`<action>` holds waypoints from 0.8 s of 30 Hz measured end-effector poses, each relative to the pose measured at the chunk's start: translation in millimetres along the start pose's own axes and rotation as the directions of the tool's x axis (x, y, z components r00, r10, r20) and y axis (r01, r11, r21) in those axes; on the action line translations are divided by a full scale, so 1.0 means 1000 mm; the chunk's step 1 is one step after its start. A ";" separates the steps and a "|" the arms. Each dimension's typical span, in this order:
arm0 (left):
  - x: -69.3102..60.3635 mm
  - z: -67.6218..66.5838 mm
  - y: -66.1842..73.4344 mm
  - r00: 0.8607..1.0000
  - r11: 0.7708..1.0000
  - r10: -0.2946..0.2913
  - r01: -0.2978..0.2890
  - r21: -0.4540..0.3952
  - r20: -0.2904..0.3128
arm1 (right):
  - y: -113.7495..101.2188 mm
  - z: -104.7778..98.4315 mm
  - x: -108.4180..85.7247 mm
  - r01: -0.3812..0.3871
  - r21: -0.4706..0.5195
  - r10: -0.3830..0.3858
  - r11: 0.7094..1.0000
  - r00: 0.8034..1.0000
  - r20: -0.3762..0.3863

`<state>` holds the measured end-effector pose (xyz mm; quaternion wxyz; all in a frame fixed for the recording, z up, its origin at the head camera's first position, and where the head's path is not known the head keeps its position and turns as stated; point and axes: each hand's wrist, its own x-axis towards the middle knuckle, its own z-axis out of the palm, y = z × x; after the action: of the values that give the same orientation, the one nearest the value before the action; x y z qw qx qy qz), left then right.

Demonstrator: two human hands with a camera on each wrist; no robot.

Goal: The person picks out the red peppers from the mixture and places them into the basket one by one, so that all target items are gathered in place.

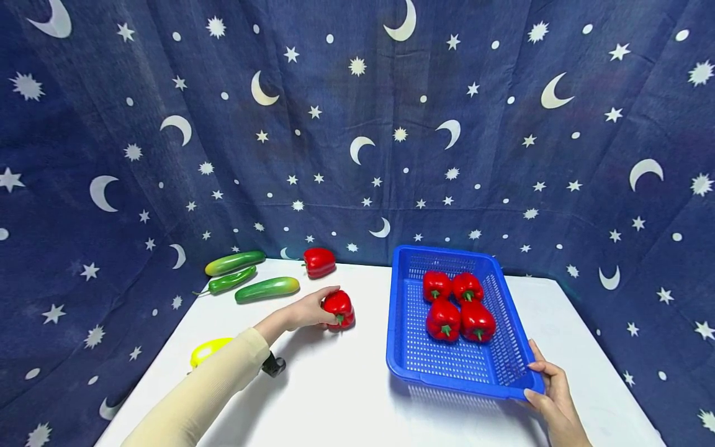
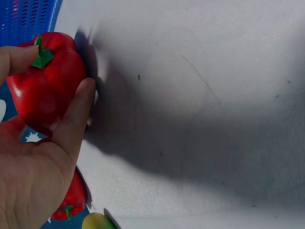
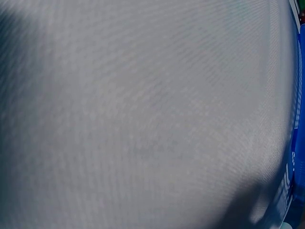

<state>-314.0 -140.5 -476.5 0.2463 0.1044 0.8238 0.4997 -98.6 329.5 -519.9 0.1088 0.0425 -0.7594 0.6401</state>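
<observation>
My left hand [image 1: 314, 308] grips a red bell pepper [image 1: 339, 309] at the middle of the table; in the left wrist view the thumb of that hand [image 2: 38, 176] lies by the green stem of the pepper [image 2: 47, 90] and a finger along its side. My right hand [image 1: 555, 397] holds the near right corner of a blue basket [image 1: 393, 310], thumb on the rim. Inside the basket several red peppers [image 1: 444, 320] sit grouped together. The right wrist view shows mostly white cloth and the edge of the blue basket [image 3: 301, 95].
Another red pepper [image 1: 319, 262] lies behind my left hand. Two cucumbers [image 1: 267, 289] and a green chili pepper [image 1: 231, 280] are at the back left. A yellow vegetable [image 1: 208, 351] lies partly behind my left sleeve. A patterned blue curtain [image 1: 335, 174] surrounds the white table [image 1: 357, 385].
</observation>
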 end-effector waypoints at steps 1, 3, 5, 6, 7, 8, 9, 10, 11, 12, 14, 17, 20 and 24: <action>0.000 0.000 0.000 1.000 1.000 0.002 -0.002 -0.002 0.000 | 0.000 0.000 0.000 -0.002 0.000 0.002 1.000 1.000 -0.002; 0.001 0.001 -0.001 1.000 1.000 -0.003 0.003 -0.012 -0.002 | 0.001 0.000 0.000 -0.004 0.003 0.004 1.000 1.000 -0.005; 0.001 0.001 -0.001 1.000 1.000 -0.005 0.005 -0.019 0.000 | 0.002 0.000 0.000 -0.002 0.006 0.002 1.000 1.000 -0.005; 0.002 0.001 -0.002 1.000 1.000 -0.005 0.005 -0.018 0.001 | 0.002 0.000 0.000 0.001 0.007 -0.001 1.000 1.000 -0.003; 0.002 0.001 -0.002 1.000 1.000 -0.007 0.007 -0.015 -0.002 | 0.001 0.000 0.000 0.005 0.009 -0.005 1.000 1.000 -0.002; 0.002 0.002 -0.002 1.000 1.000 -0.009 0.009 -0.015 -0.004 | 0.001 0.000 0.000 0.010 0.014 -0.009 1.000 1.000 -0.001; 0.002 0.002 -0.002 1.000 1.000 -0.008 0.008 -0.014 -0.006 | 0.001 0.000 0.000 0.013 0.017 -0.013 1.000 1.000 0.001; 0.002 0.002 -0.003 1.000 1.000 -0.008 0.007 -0.012 -0.009 | 0.001 0.000 0.000 0.017 0.023 -0.017 1.000 1.000 0.002; 0.002 0.002 -0.003 1.000 1.000 -0.009 0.009 -0.009 -0.014 | 0.001 0.000 0.000 0.021 0.027 -0.021 0.999 1.000 0.003; 0.002 0.002 -0.003 1.000 1.000 -0.009 0.009 -0.008 -0.017 | 0.000 0.000 0.000 0.023 0.030 -0.023 0.999 1.000 0.003; 0.003 0.002 -0.003 1.000 1.000 -0.008 0.008 -0.010 -0.024 | 0.000 0.000 0.000 0.019 0.031 -0.019 0.999 1.000 -0.001; 0.003 0.003 -0.004 1.000 1.000 -0.005 0.005 -0.008 -0.030 | 0.000 0.001 0.000 0.011 0.030 -0.011 1.000 1.000 -0.003; 0.003 0.003 -0.004 0.999 1.000 -0.002 0.002 -0.008 -0.034 | 0.000 0.000 0.000 0.007 0.026 -0.007 1.000 1.000 -0.002; 0.003 0.003 -0.003 0.999 1.000 0.001 -0.001 0.001 -0.039 | 0.000 0.000 0.000 0.006 0.017 -0.006 1.000 1.000 0.001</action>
<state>-314.7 -138.2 -481.4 0.2298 0.0950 0.8287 0.5014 -98.8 329.4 -519.4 0.1099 0.0462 -0.7537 0.6463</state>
